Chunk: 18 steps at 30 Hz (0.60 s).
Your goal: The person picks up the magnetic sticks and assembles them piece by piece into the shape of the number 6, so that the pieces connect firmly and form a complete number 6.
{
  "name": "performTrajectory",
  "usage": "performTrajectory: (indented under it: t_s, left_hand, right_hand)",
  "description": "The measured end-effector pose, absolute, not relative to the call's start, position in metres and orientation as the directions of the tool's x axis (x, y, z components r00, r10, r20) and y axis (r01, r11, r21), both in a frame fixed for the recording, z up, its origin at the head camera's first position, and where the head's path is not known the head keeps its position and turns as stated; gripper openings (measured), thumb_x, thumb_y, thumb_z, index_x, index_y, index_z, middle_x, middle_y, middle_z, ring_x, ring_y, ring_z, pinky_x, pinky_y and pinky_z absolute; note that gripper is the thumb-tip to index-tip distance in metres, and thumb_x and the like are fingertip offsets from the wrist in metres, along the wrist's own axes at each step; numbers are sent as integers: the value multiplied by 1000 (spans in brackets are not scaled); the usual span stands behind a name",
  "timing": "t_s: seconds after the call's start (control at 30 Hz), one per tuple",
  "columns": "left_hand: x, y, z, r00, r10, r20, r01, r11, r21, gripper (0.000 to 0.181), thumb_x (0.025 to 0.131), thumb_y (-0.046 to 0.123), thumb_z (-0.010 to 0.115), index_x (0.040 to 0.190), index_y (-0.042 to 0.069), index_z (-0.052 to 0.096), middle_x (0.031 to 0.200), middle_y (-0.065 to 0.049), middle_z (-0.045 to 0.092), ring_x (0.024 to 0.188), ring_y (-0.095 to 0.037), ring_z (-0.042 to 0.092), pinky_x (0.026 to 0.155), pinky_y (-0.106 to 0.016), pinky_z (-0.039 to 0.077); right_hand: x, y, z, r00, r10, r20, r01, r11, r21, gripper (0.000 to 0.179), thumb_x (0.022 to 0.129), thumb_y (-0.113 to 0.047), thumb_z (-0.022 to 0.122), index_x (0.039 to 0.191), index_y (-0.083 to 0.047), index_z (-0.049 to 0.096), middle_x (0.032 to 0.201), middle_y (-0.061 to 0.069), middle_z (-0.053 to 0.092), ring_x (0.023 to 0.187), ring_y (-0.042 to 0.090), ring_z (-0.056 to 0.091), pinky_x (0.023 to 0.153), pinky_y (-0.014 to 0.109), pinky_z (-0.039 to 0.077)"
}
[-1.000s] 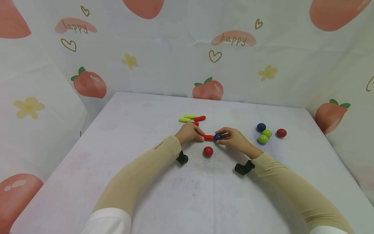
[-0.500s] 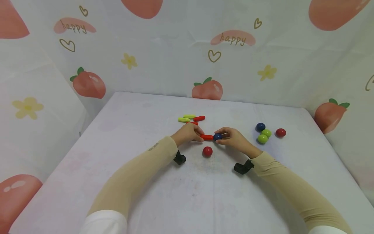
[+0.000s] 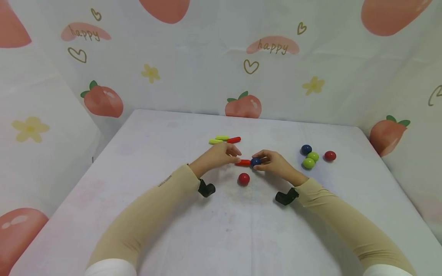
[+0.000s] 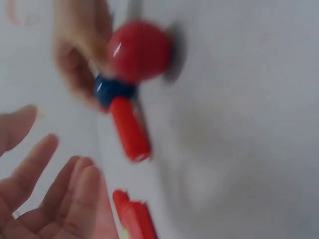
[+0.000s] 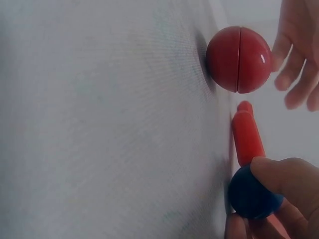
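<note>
My right hand (image 3: 275, 164) pinches a glossy blue ball (image 5: 253, 195) between thumb and fingers, close to the tabletop. A short red stick (image 4: 130, 130) meets the ball end-on, on its left side; whether they are joined I cannot tell. Just left of the stick hovers my left hand (image 3: 220, 155), fingers spread and apart from it in the left wrist view, holding nothing. Nearer the person, a red ball (image 5: 238, 59) with a seam round it rests on the table.
Behind the left hand lie yellow-green sticks (image 3: 222, 137) and another red stick (image 3: 234, 140). To the right sit a second blue ball (image 3: 306, 149), two green balls (image 3: 309, 163) and a red ball (image 3: 330, 156). A printed cloth wall borders the white table (image 3: 221, 230).
My left hand has let go of the red stick and drawn slightly left, its fingers opening. The right hand stays on the blue ball in nearly the same place.
</note>
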<state>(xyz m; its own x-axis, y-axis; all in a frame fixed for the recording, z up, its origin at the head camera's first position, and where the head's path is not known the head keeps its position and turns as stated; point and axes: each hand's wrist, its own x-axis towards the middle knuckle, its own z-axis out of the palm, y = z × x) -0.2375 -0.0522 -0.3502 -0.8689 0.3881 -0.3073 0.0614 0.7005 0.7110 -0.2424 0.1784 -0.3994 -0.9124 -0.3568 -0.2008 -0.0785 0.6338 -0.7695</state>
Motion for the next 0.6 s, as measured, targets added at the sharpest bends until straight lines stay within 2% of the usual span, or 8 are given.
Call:
performTrajectory:
  t_s: [0.1,0.23,0.37,0.6]
  left_hand:
    - [-226,-50,-355,-885,391,-253,89,675,733,32,84,29,69,114,19,64,109,3,65,100,-16,58,79,-28,52]
    - [-210,-45,-363,-890,387,-241,72,641,764,34,81,27,73,113,20,64,111,2,65,104,-17,58,82,-29,53]
    - [-202,-40,-368,-870,413,-269,77,652,754,40,80,26,74,117,20,62,119,-2,62,110,-18,55,88,-33,51]
    - [-198,-34,-376,-840,463,-285,128,678,724,42,78,21,75,118,19,62,114,-2,63,104,-16,56,88,-29,51]
  right_hand:
    - [-242,178,-400,-912,-357,-203,-79,637,-766,43,83,-19,71,122,-10,56,122,15,59,113,32,58,97,42,48]
    - [-242,178,-400,-911,-362,-196,-88,637,-766,42,83,-19,71,122,-9,57,122,15,59,112,32,58,96,43,48]
    - [-242,178,-400,-911,-367,-188,-98,636,-766,42,83,-19,70,121,-9,57,121,16,59,112,32,58,97,43,48]
    - [-242,178,-401,-916,-367,-163,-119,635,-763,41,83,-18,71,120,-8,58,119,16,61,110,32,59,96,43,48]
